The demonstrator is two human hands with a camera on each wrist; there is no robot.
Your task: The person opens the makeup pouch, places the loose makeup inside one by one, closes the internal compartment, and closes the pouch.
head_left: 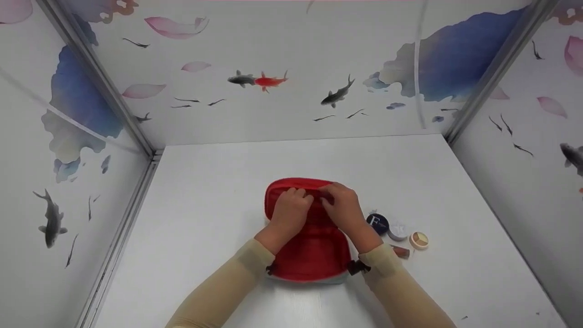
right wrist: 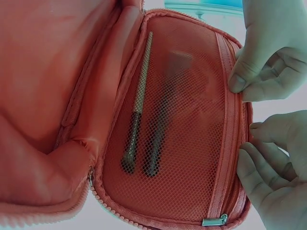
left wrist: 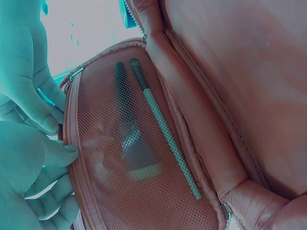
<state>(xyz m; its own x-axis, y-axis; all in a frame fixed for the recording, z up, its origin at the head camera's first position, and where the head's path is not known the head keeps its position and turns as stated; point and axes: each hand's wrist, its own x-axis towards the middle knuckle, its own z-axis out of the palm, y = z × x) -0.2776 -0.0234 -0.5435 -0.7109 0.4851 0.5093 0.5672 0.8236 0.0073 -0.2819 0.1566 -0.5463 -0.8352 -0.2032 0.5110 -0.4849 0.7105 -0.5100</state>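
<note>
"Pinched at the lid's edge, both hands?"

"Yes. Left hand (head_left: 291,209) has its thumb pressed beside the pocket's zip (right wrist: 231,158), and the right hand (head_left: 344,205) holds the same edge with curled fingers, just beside it."

"And the pouch (head_left: 314,257)?"

"In the middle of the table (head_left: 209,218), opened out, red lining up — its lid (head_left: 272,200) lies on the far side, its deeper half nearer the person."

"What's in the lid?"

"Mesh pocket (right wrist: 192,158), with two brushes showing through: a slim one (right wrist: 140,96) with a pale handle, and a broad, flat one (right wrist: 163,112) with a dark handle. They lie side by side. The zip's metal pull (right wrist: 215,221) sits at the right-hand end."

"Anything outside?"

"Right of the pouch there's a small group: a dark round case (head_left: 377,224) marked F, a whitish round one (head_left: 397,232) beside it, a three-part palette (head_left: 419,240) and a brown tube (head_left: 401,252) near the right sleeve (head_left: 405,291)."

"Beyond that?"

"White walls (head_left: 218,41) — printed with fish, petals and blue leaves."
</note>
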